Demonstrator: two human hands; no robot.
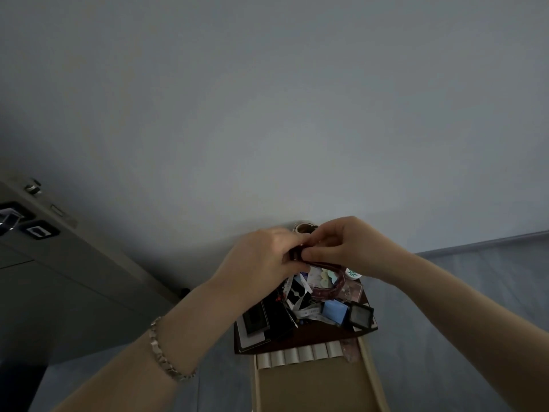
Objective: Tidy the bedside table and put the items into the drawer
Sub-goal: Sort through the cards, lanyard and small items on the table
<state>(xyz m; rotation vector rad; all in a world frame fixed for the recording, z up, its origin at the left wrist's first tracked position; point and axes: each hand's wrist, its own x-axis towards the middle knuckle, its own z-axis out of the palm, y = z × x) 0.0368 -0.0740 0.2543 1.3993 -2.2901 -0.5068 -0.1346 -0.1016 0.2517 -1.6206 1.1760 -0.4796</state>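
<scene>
Both hands meet above the cluttered bedside table (312, 341). My left hand (264, 257) and my right hand (341, 245) together pinch a dark reddish beaded strand (325, 288), which loops down from my fingers over the clutter. On the dark tabletop lie a blue packet (334, 312), a small black square box (361, 315), a black flat case (255, 319), white labels and cards. In front of the table the drawer (312, 385) stands pulled out, with a row of pale rolls (298, 355) at its back.
A round white lid with a green mark (352, 273) and a small cup (304, 227) stand at the table's far edge by the wall. A grey door with a black lock (26, 224) is at left. A silver bracelet (166, 355) circles my left wrist.
</scene>
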